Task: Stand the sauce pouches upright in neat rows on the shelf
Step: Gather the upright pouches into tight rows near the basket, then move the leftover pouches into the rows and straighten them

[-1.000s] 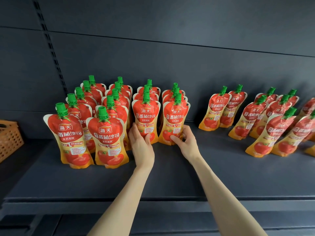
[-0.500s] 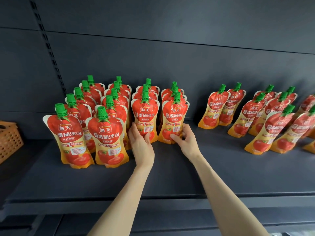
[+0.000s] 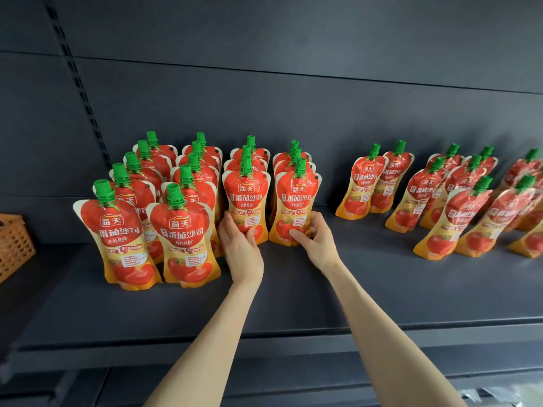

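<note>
Red and yellow sauce pouches with green caps stand upright in rows on the dark shelf (image 3: 293,295). My left hand (image 3: 242,248) grips the lower part of the front pouch of the third row (image 3: 246,195). My right hand (image 3: 316,237) grips the bottom of the front pouch of the fourth row (image 3: 296,201). Two longer rows stand to the left, fronted by a pouch (image 3: 119,233) and another (image 3: 183,236). Further right, a pair of pouches (image 3: 373,183) leans back, and several more pouches (image 3: 470,210) lean in loose rows.
An orange perforated basket (image 3: 13,245) sits at the left edge, beside the shelf. The dark back panel (image 3: 293,98) rises behind the pouches. The shelf's front lip (image 3: 264,339) runs below my forearms.
Both hands stay on the same two front pouches; the pouches barely shift. The view has drifted slightly.
</note>
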